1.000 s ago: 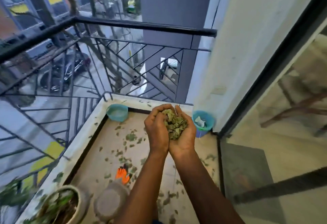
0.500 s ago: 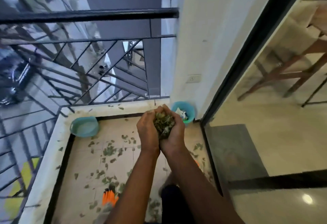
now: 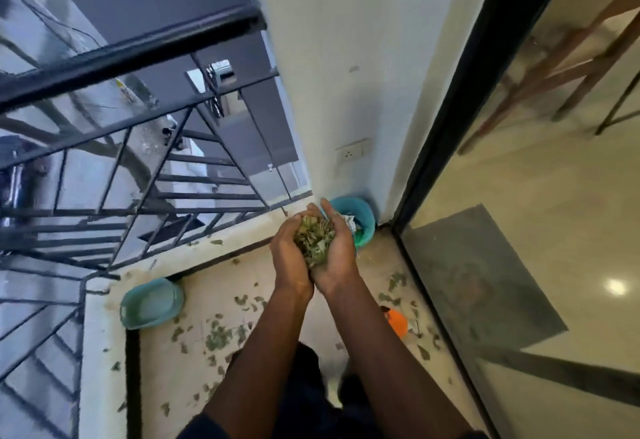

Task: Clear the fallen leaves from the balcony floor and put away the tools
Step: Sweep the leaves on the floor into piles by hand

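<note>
Your left hand [image 3: 289, 262] and right hand [image 3: 341, 258] are pressed together edge to edge at the centre of the frame, and their curled fingers form a cup around a handful of leaves [image 3: 313, 241]. Neither hand is free. The load sits in the hollow between the palms and rises slightly above them. The receptacle for this load appears to be the teal bucket [image 3: 367, 229], which stands in the corner where the white wall meets the glass door [image 3: 519, 265]. It lies directly beyond your fingertips, up and to the right in the frame. The right hand is the nearer of the two, and its fingers overlap the near rim, so part of the mouth is hidden. A crumpled paper [image 3: 349, 222] shows inside the bucket. The coming move calls for carrying the cupped hands forward and to the right until they are over the mouth, then parting them from the lower edges. Parting them too soon is likely to drop leaves short of the rim. Clearing is far from complete, because loose leaves [image 3: 216, 334] lie scattered over the balcony floor [image 3: 207, 286] in the lower centre of the frame. A teal basin [image 3: 156, 322] sits at lower left beside the railing [image 3: 131, 54]. An orange object [image 3: 397, 323], which cannot be identified, lies at lower right near the door.
</note>
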Demonstrator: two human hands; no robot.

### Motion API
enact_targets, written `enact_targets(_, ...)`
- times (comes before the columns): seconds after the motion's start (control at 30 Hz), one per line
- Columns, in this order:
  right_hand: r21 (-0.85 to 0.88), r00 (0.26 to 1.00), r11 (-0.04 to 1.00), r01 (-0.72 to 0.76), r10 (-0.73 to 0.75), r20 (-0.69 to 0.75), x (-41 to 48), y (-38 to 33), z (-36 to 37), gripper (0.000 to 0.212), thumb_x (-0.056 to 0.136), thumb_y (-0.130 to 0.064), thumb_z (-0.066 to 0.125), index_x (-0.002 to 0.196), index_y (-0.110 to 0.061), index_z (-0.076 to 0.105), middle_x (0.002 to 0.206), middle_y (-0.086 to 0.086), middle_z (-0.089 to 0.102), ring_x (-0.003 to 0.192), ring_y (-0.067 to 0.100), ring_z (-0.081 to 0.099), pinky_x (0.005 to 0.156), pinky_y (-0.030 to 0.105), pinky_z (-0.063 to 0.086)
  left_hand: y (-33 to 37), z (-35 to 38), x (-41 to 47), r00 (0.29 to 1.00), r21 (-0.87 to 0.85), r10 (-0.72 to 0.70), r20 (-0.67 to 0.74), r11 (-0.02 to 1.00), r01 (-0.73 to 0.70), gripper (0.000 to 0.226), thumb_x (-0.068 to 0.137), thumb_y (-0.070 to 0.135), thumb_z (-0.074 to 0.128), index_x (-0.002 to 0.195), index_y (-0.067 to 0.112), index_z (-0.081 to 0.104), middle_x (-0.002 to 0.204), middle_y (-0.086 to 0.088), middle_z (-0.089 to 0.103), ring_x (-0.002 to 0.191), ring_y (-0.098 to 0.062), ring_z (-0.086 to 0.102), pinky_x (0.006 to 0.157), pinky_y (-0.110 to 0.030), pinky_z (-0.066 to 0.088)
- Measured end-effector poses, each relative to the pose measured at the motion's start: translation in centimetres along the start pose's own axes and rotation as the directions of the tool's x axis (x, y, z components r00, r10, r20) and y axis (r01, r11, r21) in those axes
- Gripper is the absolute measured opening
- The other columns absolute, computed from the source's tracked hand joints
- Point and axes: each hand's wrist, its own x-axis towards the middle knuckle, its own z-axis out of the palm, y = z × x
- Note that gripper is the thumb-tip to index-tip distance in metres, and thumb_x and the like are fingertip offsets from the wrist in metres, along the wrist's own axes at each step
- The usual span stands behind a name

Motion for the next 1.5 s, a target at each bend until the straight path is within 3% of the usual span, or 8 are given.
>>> enact_targets(0.27,0.176,0.975,0.971,0.161,-0.129,-0.180,10.7,-1.7,-2.4,0.032,0.081,-0.025,0.072,0.110,-0.013,0.071,0.105,0.008,0.067,0.095,0.025,0.068,0.083,0.034,0.060,-1.9,0.3,12.0,0.974,0.139,-0.226,-0.022,0.964,0.227,0.024,0.089,0.021,0.058,0.095,0.010,0.078,0.104,-0.011,0.075,0.103,-0.029,0.070,0.099,-0.042,0.055)
enact_targets(0.43,0.355,0.924,0.899,0.258,-0.122,-0.363,19.1,-2.3,-5.6,0.033,0.088,-0.024,0.071,0.119,-0.012,0.072,0.110,0.006,0.072,0.102,0.023,0.069,0.101,0.034,0.053,-4.2,-0.3,21.3,0.935,0.405,-0.353,-0.045,0.849,0.340,0.045,0.087,0.017,0.058,0.125,-0.005,0.068,0.129,-0.019,0.070,0.122,-0.037,0.066,0.100,-0.044,0.057)
enact_targets(0.87,0.159,0.717,0.931,0.329,-0.137,-0.683,40.1,-6.7,-21.1,0.046,0.099,-0.033,0.059,0.137,-0.006,0.063,0.120,0.012,0.073,0.110,0.028,0.071,0.092,0.036,0.060,-18.5,-5.1,43.8,0.776,0.601,-0.595,-0.209,0.548,0.582,0.037,0.092,0.036,0.064,0.116,0.009,0.073,0.115,-0.015,0.075,0.105,-0.027,0.073,0.095,-0.037,0.059)
enact_targets(0.97,0.103,0.737,0.945,0.310,-0.171,-0.654,41.0,-8.3,-23.1,0.045,0.103,-0.043,0.049,0.124,-0.008,0.068,0.118,0.017,0.073,0.110,0.032,0.069,0.095,0.037,0.055,-20.3,-5.8,47.2,0.759,0.574,-0.622,-0.194,0.555,0.602,0.043,0.104,0.042,0.052,0.130,0.009,0.064,0.122,-0.018,0.072,0.112,-0.032,0.070,0.090,-0.040,0.058)
enact_targets(1.07,0.083,0.737,0.963,0.256,-0.138,-0.661,40.1,-9.6,-23.6,0.038,0.101,-0.052,0.050,0.102,-0.015,0.061,0.100,0.012,0.065,0.088,0.025,0.063,0.076,0.034,0.052,-19.1,-6.5,49.3,0.704,0.640,-0.675,-0.220,0.445,0.626,0.069,0.100,0.059,0.056,0.152,0.015,0.047,0.149,-0.017,0.054,0.136,-0.034,0.055,0.113,-0.050,0.044)
enact_targets(1.2,0.036,0.708,0.978,0.208,-0.125,-0.695,38.5,-9.7,-22.8,0.040,0.098,-0.055,0.055,0.114,-0.018,0.057,0.116,0.007,0.056,0.098,0.021,0.058,0.082,0.033,0.047,-16.2,-5.5,48.6,0.722,0.784,-0.645,-0.251,0.303,0.542,0.074,0.099,0.065,0.051,0.161,0.029,0.035,0.168,-0.003,0.032,0.155,-0.026,0.030,0.125,-0.051,0.019)
enact_targets(1.33,-0.098,0.695,0.975,0.200,-0.212,-0.687,35.3,-8.9,-21.4,0.048,0.100,-0.048,0.055,0.137,-0.018,0.056,0.135,0.008,0.060,0.114,0.024,0.060,0.091,0.036,0.046,-13.4,-4.5,46.5,0.694,0.828,-0.696,-0.183,0.271,0.490,0.063,0.106,0.059,0.040,0.159,0.025,0.040,0.163,-0.001,0.042,0.151,-0.026,0.039,0.123,-0.049,0.025)
enact_targets(1.5,-0.296,0.640,0.926,0.233,-0.375,-0.670,27.9,-9.2,-18.0,0.018,0.102,-0.038,0.059,0.111,-0.025,0.067,0.115,0.000,0.070,0.109,0.023,0.065,0.096,0.041,0.048,-10.7,-1.4,41.5,0.672,0.817,-0.737,-0.073,0.343,0.464,0.043,0.109,0.051,0.038,0.137,0.025,0.059,0.148,-0.004,0.060,0.135,-0.023,0.056,0.118,-0.046,0.035)
